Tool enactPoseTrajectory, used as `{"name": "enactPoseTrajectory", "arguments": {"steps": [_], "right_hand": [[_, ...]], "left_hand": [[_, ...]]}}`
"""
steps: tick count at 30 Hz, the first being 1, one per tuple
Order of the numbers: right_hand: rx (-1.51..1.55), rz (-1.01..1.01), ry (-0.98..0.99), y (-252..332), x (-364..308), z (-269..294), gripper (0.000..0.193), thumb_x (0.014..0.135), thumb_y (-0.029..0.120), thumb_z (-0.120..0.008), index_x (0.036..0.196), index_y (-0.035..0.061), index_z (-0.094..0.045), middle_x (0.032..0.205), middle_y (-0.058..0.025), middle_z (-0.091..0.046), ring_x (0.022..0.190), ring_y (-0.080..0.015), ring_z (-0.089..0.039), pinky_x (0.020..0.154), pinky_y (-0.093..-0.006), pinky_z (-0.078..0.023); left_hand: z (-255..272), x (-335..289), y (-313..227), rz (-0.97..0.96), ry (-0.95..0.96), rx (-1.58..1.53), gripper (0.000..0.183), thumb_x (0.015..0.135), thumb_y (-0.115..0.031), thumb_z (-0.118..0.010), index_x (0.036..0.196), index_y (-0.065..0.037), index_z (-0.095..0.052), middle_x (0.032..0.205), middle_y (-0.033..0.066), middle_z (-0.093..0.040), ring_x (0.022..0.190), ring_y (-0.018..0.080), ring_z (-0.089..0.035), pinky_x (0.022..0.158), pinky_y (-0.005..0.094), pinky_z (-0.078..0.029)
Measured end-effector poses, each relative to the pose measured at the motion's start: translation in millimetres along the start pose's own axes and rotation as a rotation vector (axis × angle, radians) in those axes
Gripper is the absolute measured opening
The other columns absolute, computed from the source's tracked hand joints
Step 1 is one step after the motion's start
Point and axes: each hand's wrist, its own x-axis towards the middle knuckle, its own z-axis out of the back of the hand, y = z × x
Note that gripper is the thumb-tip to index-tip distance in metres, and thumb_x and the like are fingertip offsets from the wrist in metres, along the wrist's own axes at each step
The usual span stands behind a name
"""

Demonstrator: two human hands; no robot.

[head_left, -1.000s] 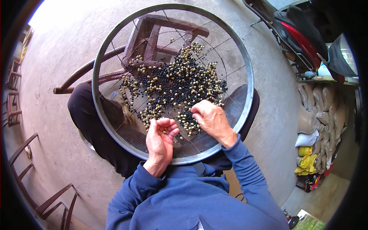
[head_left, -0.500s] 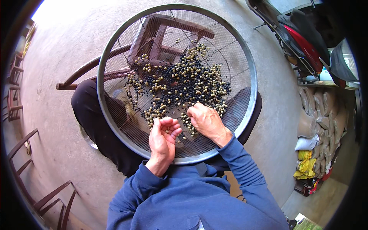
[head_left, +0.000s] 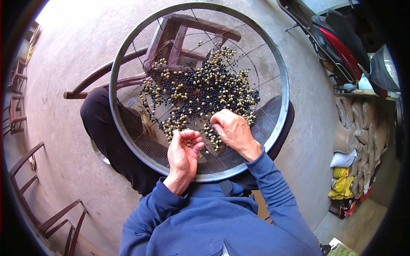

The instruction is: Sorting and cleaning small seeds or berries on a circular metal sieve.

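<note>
A wide round sieve [head_left: 285,91] with a grey rim and wire mesh rests across my lap. Small black beans [head_left: 200,99] and larger pale beans [head_left: 176,123] lie mixed over its middle. My left hand [head_left: 183,154] is cupped, palm up, above the near part of the mesh, with a few pale beans in its hollow. To its right, my right hand [head_left: 234,131] hovers palm down over the near edge of the pile. Its thumb and fingertips are pinched together; whatever they hold is hidden.
Beyond and partly under the sieve is a brown wooden chair [head_left: 83,83], seen through the mesh. More wooden furniture [head_left: 60,216] stands at the left. On the right are a red and black motorbike [head_left: 341,51] and stacked filled bags [head_left: 363,136] along the wall.
My right hand has shifted slightly right and up from the beans, fingers still pinched. My left hand stays cupped in nearly the same place.
</note>
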Motion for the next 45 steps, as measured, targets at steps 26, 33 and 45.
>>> {"name": "enactPoseTrajectory", "arguments": {"steps": [26,33,45], "right_hand": [[0.304,0.098,0.019,47,7,10,0.007,0.088,0.009,-0.069,0.093,0.0042,-0.068,0.084,-0.012,-0.065,0.079,-0.0321,-0.068,0.069,-0.042,-0.055],[-0.067,0.13,0.144,1,4,-16,0.008,0.088,0.008,-0.068,0.096,0.008,-0.067,0.092,-0.0109,-0.062,0.081,-0.0319,-0.069,0.069,-0.042,-0.058],[-0.1,0.114,0.202,-1,0,-14,0.005,0.087,0.006,-0.064,0.09,0.0057,-0.061,0.092,-0.0137,-0.06,0.083,-0.0346,-0.069,0.071,-0.0453,-0.058]], "left_hand": [[1,2,1,0.011,0.011,-0.028,0.047,0.112,-0.042,-0.04,0.11,-0.001,-0.064,0.103,0.0116,-0.067,0.092,0.0215,-0.064,0.086,0.0376,-0.055],[0,2,0,-0.006,-0.031,-0.011,0.047,0.112,-0.042,-0.04,0.107,-0.001,-0.063,0.101,0.0119,-0.067,0.089,0.0221,-0.063,0.084,0.0372,-0.056],[3,1,1,-0.001,-0.009,-0.002,0.046,0.111,-0.042,-0.043,0.109,-0.001,-0.064,0.103,0.0114,-0.067,0.091,0.0214,-0.064,0.085,0.0366,-0.056]]}}
